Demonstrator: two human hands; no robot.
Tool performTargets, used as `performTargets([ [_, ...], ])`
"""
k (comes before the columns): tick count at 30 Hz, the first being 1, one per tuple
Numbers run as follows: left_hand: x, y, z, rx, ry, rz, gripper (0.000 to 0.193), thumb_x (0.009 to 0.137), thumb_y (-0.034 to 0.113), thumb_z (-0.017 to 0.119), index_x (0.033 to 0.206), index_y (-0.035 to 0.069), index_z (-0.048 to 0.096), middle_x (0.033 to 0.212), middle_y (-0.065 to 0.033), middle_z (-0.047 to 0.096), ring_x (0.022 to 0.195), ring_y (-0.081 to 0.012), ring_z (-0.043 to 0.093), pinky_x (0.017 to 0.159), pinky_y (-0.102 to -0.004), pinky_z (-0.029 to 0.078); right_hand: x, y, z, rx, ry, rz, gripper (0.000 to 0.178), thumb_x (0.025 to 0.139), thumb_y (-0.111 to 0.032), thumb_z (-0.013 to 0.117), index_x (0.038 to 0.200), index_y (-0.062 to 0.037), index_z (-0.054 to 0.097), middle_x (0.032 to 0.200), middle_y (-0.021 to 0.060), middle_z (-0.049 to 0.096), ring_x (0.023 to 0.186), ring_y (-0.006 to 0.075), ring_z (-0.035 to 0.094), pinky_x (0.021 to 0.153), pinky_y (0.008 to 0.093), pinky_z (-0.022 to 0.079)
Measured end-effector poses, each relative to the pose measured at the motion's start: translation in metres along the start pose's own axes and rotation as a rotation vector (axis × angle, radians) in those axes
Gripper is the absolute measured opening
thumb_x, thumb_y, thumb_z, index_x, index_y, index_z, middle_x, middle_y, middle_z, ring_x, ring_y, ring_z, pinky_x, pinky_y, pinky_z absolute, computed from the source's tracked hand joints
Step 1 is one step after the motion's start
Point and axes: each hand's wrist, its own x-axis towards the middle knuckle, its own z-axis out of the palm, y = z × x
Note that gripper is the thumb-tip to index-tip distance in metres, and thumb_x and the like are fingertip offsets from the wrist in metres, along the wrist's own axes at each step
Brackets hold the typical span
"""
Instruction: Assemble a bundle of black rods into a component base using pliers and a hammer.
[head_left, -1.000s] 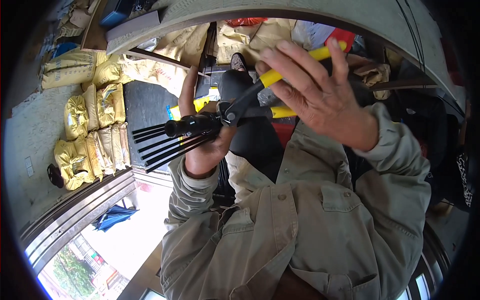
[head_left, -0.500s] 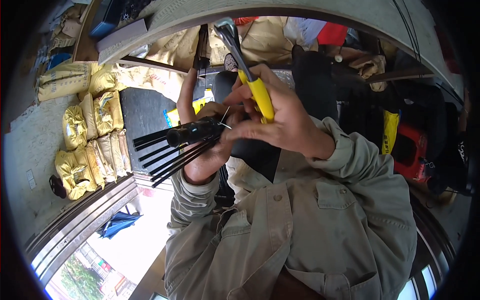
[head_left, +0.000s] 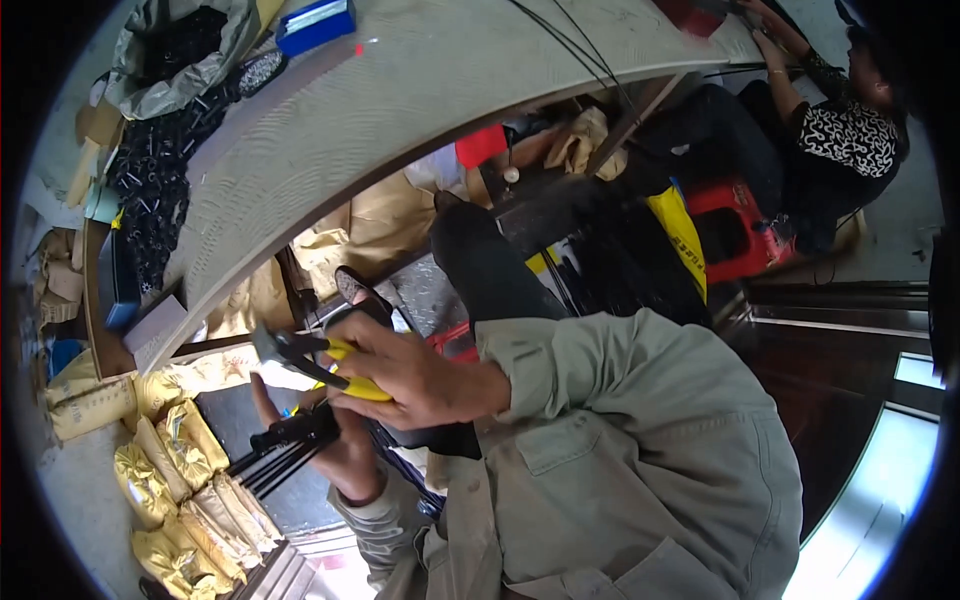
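Note:
My right hand (head_left: 430,385) is closed round yellow-handled pliers (head_left: 365,389), whose grey metal head points up and left. Below it, my left hand (head_left: 350,462) grips a bundle of thin black rods (head_left: 268,470) together with a short black tube-like part (head_left: 290,430). Its index finger sticks up, away from the bundle. The two hands are close together, and the right hand with the pliers partly covers the left fingers. Whether the pliers touch the bundle I cannot tell.
A pale worktop (head_left: 430,60) curves across the top, bearing a heap of small black parts (head_left: 155,190) and a blue box (head_left: 316,26). Gold-wrapped packs (head_left: 190,440) line the lower left. At right, another person (head_left: 845,140) works near a red stool (head_left: 725,225); a yellow bag (head_left: 680,240) lies nearer.
The view has swung right, bringing the worktop and the other person into sight. The pliers have tipped from pointing up to pointing left. Pale strands seen at the bundle earlier no longer show.

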Motion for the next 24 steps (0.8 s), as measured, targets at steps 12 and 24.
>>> performTargets([
  [12,0.010,-0.003,-0.020,-0.191,-0.327,0.065,0.078,0.078,-0.008,0.051,0.139,0.006,0.004,0.091,-0.0170,0.064,0.086,-0.0226,0.061,0.083,-0.0346,0.046,0.045,0.015,-0.052,-0.470,-0.537,-0.159,0.020,0.078,-0.011,0.062,0.095,-0.0008,0.057,0.111,0.0089,0.053,0.089,0.0176,0.058,0.078,0.0304,0.046],
  [24,0.010,0.000,-0.020,-0.331,-0.149,-0.068,0.083,0.077,0.006,0.062,0.137,-0.001,0.005,0.071,-0.0073,0.061,0.066,-0.0113,0.057,0.063,-0.0223,0.045,0.062,0.021,-0.050,-1.143,-0.251,-1.131,0.017,0.081,-0.021,0.057,0.096,-0.0147,0.061,0.120,-0.0054,0.048,0.111,0.0141,0.045,0.103,0.0453,0.020],
])
